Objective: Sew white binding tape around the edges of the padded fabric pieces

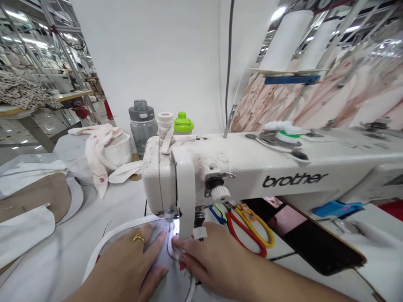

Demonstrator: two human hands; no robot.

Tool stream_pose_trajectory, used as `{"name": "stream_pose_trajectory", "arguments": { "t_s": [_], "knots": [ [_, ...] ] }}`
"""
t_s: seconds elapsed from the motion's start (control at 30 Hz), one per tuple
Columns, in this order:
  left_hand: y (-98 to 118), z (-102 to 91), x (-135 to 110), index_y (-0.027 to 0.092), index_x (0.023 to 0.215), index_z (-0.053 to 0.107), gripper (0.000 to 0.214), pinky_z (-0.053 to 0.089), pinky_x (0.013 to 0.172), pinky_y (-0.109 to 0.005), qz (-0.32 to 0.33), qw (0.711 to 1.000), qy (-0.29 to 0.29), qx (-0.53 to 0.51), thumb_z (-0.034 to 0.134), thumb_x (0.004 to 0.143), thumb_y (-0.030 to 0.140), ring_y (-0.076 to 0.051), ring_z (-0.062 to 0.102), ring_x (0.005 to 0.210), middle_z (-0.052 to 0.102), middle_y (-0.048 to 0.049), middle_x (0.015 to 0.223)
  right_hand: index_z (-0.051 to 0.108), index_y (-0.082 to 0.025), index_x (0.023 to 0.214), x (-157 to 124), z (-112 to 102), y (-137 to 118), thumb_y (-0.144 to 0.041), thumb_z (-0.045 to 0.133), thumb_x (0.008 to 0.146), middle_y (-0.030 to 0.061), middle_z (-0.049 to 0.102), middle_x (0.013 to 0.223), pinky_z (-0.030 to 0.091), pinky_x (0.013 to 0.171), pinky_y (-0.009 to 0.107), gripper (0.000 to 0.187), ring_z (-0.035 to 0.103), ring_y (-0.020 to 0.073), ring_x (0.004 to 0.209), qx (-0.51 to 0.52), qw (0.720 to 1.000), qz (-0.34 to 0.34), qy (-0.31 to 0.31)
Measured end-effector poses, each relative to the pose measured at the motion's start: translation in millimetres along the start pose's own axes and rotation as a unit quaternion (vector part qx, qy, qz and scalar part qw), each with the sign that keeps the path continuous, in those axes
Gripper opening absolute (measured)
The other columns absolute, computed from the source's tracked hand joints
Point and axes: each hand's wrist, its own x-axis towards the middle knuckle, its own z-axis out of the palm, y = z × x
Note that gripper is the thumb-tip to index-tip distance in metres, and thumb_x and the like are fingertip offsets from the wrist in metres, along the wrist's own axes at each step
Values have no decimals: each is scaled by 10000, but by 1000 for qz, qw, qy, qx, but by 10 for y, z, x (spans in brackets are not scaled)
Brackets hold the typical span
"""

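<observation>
A pale fabric piece (164, 256) with a white rim and a thin red line lies under the needle area of a white sewing machine (233, 163). My left hand (129, 256), wearing a gold ring, rests flat on it with thumb and forefinger apart, left of the needle. Close to the needle on the other side, my right hand (209, 256) has its forefinger and thumb at the fabric's edge, seemingly pinching it. The machine's lamp lights the fabric between both hands. Part of the right hand is hidden behind the tension knob.
Red-handled scissors (247, 235), yellow-handled scissors (260, 226) and a phone (315, 235) lie under the machine arm. Cut pieces (37, 197) are stacked at left. A grey bottle (143, 130) and a green-lidded bottle (183, 122) stand behind. Thread cones (286, 40) stand upper right.
</observation>
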Motion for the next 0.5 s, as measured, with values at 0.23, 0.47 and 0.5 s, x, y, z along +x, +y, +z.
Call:
{"name": "stream_pose_trajectory", "arguments": {
  "t_s": [0.23, 0.47, 0.5],
  "knots": [
    [-99, -13, -96, 175, 1190, 628, 439, 543, 569, -298, 30, 998, 42, -31, 599, 816, 403, -247, 680, 800, 708, -127, 1050, 664, -191, 918, -15, -19, 29, -412, 412, 1006, 48, 694, 829, 282, 538, 318, 346, 605, 190, 696, -42, 999, -18, 10],
    [-208, -58, -120, 294, 1311, 566, 552, 548, 674, -289, -3, 992, -34, -120, 667, 785, 430, -225, 675, 832, 689, -67, 1117, 653, -190, 901, -28, -50, -27, -339, 531, 938, 29, 705, 781, 305, 542, 312, 196, 634, 186, 684, -42, 999, -11, 2],
    [-199, -42, -121, 304, 1316, 563, 556, 548, 681, -291, -8, 992, -40, -123, 668, 786, 437, -225, 676, 827, 690, -64, 1115, 659, -189, 905, -27, -53, -32, -329, 533, 933, 32, 706, 779, 315, 546, 309, 191, 638, 188, 685, -41, 999, -7, 0]
  ]
}}
